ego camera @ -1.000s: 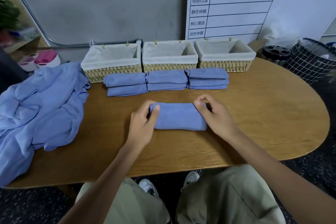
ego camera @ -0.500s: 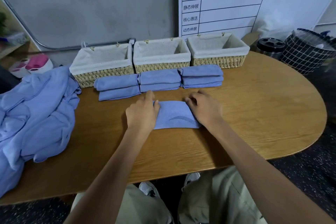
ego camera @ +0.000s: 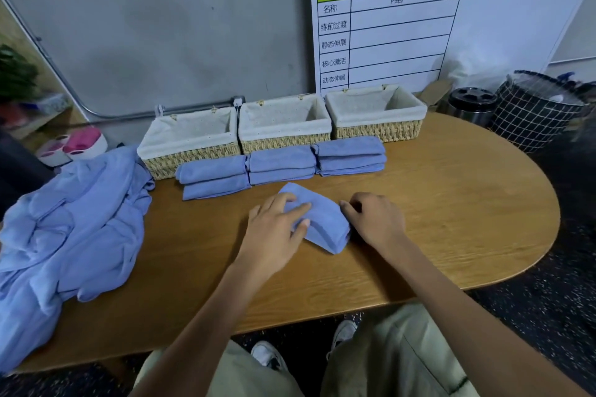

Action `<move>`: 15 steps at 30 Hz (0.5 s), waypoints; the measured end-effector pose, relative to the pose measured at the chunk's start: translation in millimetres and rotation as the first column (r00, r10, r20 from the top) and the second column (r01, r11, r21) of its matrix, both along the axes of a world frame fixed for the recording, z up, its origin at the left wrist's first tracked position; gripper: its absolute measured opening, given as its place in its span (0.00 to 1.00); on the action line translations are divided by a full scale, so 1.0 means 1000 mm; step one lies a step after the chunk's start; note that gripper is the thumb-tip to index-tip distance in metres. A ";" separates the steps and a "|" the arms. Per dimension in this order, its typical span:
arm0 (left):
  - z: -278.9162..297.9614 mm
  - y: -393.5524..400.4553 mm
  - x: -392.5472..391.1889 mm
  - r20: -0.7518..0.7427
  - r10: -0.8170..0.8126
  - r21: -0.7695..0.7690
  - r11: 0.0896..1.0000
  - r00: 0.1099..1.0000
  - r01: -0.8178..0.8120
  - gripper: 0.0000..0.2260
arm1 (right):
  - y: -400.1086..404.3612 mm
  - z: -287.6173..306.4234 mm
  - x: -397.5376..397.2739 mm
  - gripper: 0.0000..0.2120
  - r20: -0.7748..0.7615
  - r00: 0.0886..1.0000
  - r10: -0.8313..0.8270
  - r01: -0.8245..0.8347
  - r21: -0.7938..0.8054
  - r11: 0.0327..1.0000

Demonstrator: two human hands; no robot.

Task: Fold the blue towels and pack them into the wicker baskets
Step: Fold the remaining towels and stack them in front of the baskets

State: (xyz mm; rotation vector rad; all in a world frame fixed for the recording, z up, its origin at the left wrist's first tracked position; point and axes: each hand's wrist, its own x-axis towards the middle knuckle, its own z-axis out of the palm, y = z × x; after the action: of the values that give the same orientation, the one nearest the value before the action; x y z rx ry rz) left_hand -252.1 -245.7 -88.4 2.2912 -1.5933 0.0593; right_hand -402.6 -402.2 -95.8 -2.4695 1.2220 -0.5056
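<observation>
Between the two hands sits the folded towel [ego camera: 317,219], skewed on the bench [ego camera: 451,203]. Left hand [ego camera: 274,232] presses flat on it, fingers [ego camera: 298,209] straight; right hand [ego camera: 374,222] curls at its right edge, though whether it pinches cloth I can't tell. Just beyond the fingers wait three folded stacks [ego camera: 280,164], then the wicker baskets [ego camera: 283,122], unfilled. Far left, the unfolded heap [ego camera: 74,219]. Lift carelessly and the folds could spring open.
</observation>
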 end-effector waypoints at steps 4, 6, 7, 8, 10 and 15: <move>0.001 -0.011 0.006 -0.054 -0.052 0.126 0.990 0.997 0.058 0.19 | -0.007 0.000 -0.007 0.19 -0.002 1.000 0.013 -0.013 0.043 0.999; 0.008 -0.024 0.006 -0.050 -0.041 0.145 0.988 0.998 0.047 0.18 | -0.009 -0.004 -0.013 0.19 0.006 0.999 0.040 -0.040 0.060 0.997; 0.013 -0.032 0.003 -0.068 -0.050 0.146 0.987 0.996 0.059 0.18 | -0.008 -0.006 -0.017 0.20 0.016 0.999 0.050 -0.051 0.061 0.997; 0.017 -0.040 -0.001 -0.094 -0.078 0.143 0.986 0.993 0.091 0.18 | -0.008 -0.009 -0.020 0.20 0.028 0.998 0.056 -0.058 0.061 0.996; 0.018 -0.055 -0.006 -0.187 -0.146 0.113 0.979 0.971 0.169 0.15 | -0.006 -0.013 -0.027 0.19 0.057 0.996 0.063 -0.066 0.046 0.997; -0.003 -0.056 0.007 -0.301 -0.215 -0.016 0.975 0.929 0.220 0.13 | -0.010 -0.012 -0.033 0.12 0.227 0.970 0.088 -0.122 0.137 0.983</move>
State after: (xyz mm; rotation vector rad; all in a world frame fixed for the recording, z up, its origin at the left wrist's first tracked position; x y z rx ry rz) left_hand -245.0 -301.9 -91.3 2.0029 -1.6736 -0.3451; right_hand -436.1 -412.3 -107.5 -2.2684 0.9975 -0.6168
